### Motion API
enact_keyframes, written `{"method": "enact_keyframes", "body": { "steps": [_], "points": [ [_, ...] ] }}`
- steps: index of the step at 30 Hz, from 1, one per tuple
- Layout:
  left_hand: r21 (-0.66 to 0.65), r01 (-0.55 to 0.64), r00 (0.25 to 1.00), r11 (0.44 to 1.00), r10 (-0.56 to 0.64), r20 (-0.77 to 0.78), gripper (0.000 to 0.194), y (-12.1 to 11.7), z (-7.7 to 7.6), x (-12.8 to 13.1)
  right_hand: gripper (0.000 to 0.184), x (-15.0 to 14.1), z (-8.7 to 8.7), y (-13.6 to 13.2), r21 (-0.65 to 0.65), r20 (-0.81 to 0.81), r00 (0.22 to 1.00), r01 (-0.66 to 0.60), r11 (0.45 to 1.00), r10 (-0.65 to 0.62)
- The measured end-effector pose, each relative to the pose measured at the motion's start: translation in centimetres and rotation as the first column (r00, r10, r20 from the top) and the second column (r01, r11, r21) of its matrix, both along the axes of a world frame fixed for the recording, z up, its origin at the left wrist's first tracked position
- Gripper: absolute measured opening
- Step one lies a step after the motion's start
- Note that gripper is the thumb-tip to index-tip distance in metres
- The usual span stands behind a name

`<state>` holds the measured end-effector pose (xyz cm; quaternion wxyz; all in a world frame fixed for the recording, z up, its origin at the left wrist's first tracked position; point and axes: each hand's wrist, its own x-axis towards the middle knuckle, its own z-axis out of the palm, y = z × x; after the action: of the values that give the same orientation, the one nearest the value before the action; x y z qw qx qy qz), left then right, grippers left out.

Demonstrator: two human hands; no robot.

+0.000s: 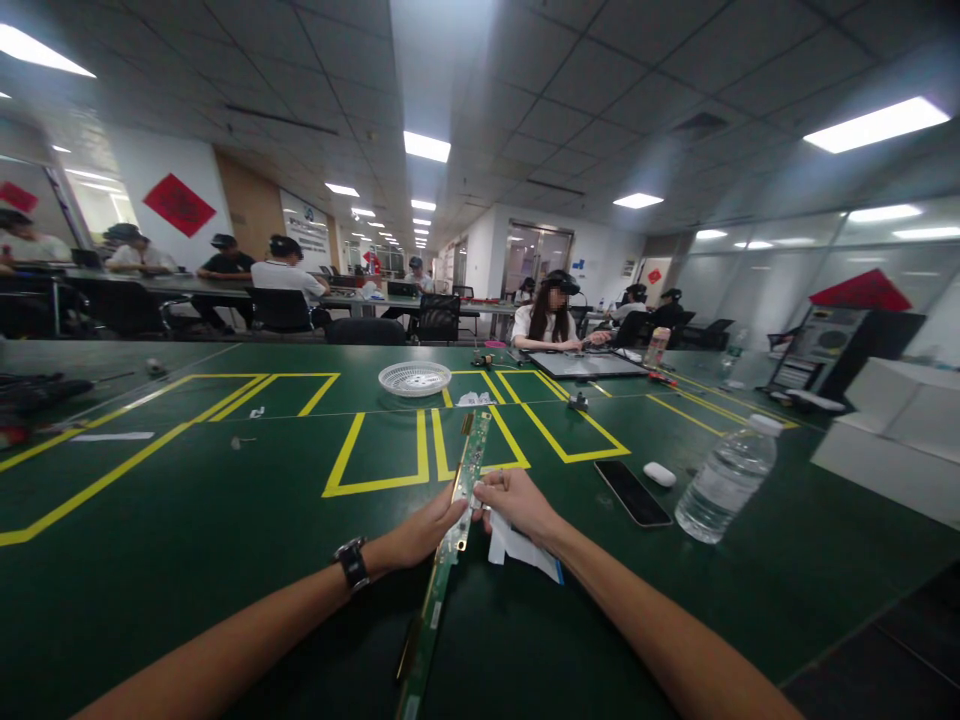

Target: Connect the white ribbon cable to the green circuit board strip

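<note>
A long, narrow green circuit board [442, 575] stands tilted over the table's near side, its far end pointing up and away. My left hand [424, 530], with a dark watch on the wrist, is closed around the board's middle. On the board's right edge, my right hand [517, 505] pinches a white flat ribbon cable [525, 550] near a small connector. The cable hangs below the fingers and ends in a blue strip. Whether its upper end sits in the connector is hidden by the fingertips.
On the green table [247, 620], marked with yellow tape, stand a white basket [415, 379] and a water bottle [726, 480]. A phone [632, 492], white earbud case [660, 474] and white boxes [892, 440] lie to the right. Across the table a person sits by a flat panel [585, 364].
</note>
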<state>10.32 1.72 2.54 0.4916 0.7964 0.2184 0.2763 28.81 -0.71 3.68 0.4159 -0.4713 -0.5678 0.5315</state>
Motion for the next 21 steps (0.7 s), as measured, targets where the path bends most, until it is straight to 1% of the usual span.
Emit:
{"method": "enact_keyframes", "body": {
  "steps": [2, 5, 6, 7, 8, 9, 10, 11, 12, 13, 14, 15, 16, 17, 19, 21],
  "points": [
    [-0.036, 0.007, 1.000, 0.999, -0.007, 0.015, 0.044, -0.2, 0.0, 0.1, 0.035, 0.0, 0.0, 0.0, -0.003, 0.010, 1.000, -0.012, 1.000, 0.012],
    [-0.180, 0.000, 0.999, 0.984, 0.008, 0.046, 0.045, 0.1, -0.6, 0.3, 0.036, 0.6, -0.1, 0.7, -0.014, 0.043, 0.999, -0.029, 0.999, 0.030],
    [-0.219, -0.032, 0.996, 0.975, 0.048, 0.069, 0.046, 0.6, -0.9, 0.2, 0.036, 1.2, -0.2, 1.1, -0.007, 0.071, 0.997, -0.003, 1.000, 0.003],
    [-0.241, -0.087, 0.988, 0.967, 0.114, 0.100, 0.047, 1.2, -1.3, 0.1, 0.037, 2.1, -0.3, 1.5, 0.020, 0.120, 0.992, 0.045, 0.999, -0.047],
    [-0.237, -0.175, 0.968, 0.956, 0.211, 0.138, 0.047, 2.0, -1.7, -0.3, 0.037, 3.1, -0.3, 2.0, 0.057, 0.196, 0.973, 0.110, 0.992, -0.119],
    [-0.224, -0.308, 0.920, 0.925, 0.349, 0.178, 0.046, 3.0, -2.0, -0.8, 0.041, 4.4, -0.3, 2.4, 0.121, 0.301, 0.927, 0.194, 0.973, -0.222],
    [-0.210, -0.442, 0.852, 0.872, 0.482, 0.207, 0.045, 4.2, -2.3, -1.5, 0.046, 5.7, -0.3, 2.9, 0.222, 0.442, 0.837, 0.245, 0.944, -0.321],
    [-0.196, -0.567, 0.769, 0.800, 0.600, 0.220, 0.043, 5.3, -2.5, -2.3, 0.047, 7.2, -0.3, 3.2, 0.305, 0.605, 0.680, 0.283, 0.909, -0.415],
    [-0.201, -0.683, 0.664, 0.702, 0.712, 0.228, 0.042, 6.4, -2.7, -3.2, 0.048, 8.5, -0.3, 3.5, 0.387, 0.716, 0.493, 0.308, 0.869, -0.493],
    [-0.214, -0.735, 0.603, 0.643, 0.765, 0.228, 0.041, 7.4, -2.8, -4.0, 0.050, 9.7, -0.4, 3.7, 0.419, 0.790, 0.334, 0.319, 0.850, -0.514],
    [-0.225, -0.765, 0.561, 0.603, 0.796, 0.227, 0.042, 8.3, -2.9, -4.7, 0.049, 10.7, -0.4, 3.8, 0.441, 0.828, 0.218, 0.315, 0.840, -0.517],
    [-0.232, -0.787, 0.529, 0.572, 0.818, 0.225, 0.042, 8.9, -3.0, -5.3, 0.047, 11.5, -0.5, 4.0, 0.462, 0.844, 0.140, 0.297, 0.835, -0.517],
    [-0.230, -0.793, 0.522, 0.564, 0.824, 0.221, 0.042, 9.3, -3.1, -5.6, 0.044, 12.0, -0.6, 4.1, 0.476, 0.850, 0.100, 0.272, 0.836, -0.517],
    [-0.220, -0.793, 0.528, 0.569, 0.821, 0.217, 0.041, 9.4, -3.1, -5.8, 0.040, 12.3, -0.8, 4.2, 0.493, 0.848, 0.086, 0.238, 0.837, -0.523],
    [-0.176, -0.776, 0.571, 0.606, 0.793, 0.211, 0.038, 9.2, -3.0, -5.7, 0.034, 12.4, -1.3, 4.5, 0.523, 0.834, 0.098, 0.170, 0.835, -0.543],
    [-0.122, -0.753, 0.618, 0.647, 0.759, 0.204, 0.033, 8.7, -2.8, -5.3, 0.030, 12.0, -1.8, 4.9, 0.539, 0.825, 0.119, 0.133, 0.832, -0.553]
  ]
}}
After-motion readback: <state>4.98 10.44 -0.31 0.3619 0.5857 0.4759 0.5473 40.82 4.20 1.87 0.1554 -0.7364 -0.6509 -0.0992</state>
